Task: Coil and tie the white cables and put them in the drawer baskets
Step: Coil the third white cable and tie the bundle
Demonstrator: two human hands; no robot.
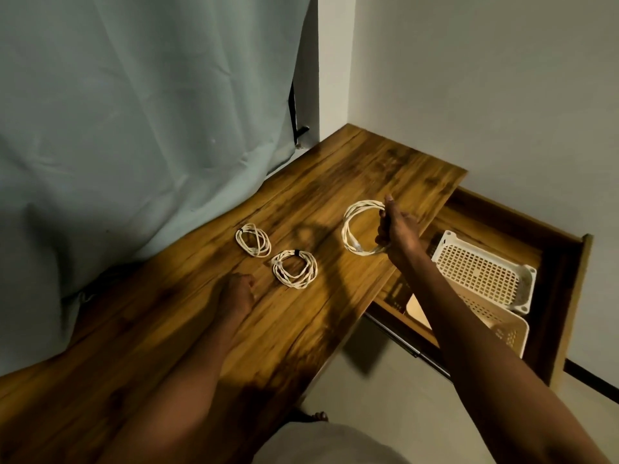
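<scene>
The right hand (395, 229) grips a white cable coil (360, 227), held above the wooden table (187, 329). The left hand (236, 293) rests on the table with its fingers curled, holding nothing. Two more coils lie just beyond the left hand: a tied coil (294, 268) and a small coil (253, 239). Two baskets (482, 272) sit in the open drawer (569, 296), below the right forearm.

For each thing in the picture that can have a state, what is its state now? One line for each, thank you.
Right hand: grips the large coil, lifted above the table.
Large coil: coiled, held; tie not visible.
Middle coil: coiled, dark tie on it, lying on the table.
Far coil: coiled, lying on the table.
Left hand: fingers curled, resting on the table, holding nothing.
Drawer: open.
Baskets: inside the drawer, no cable visible inside.
</scene>
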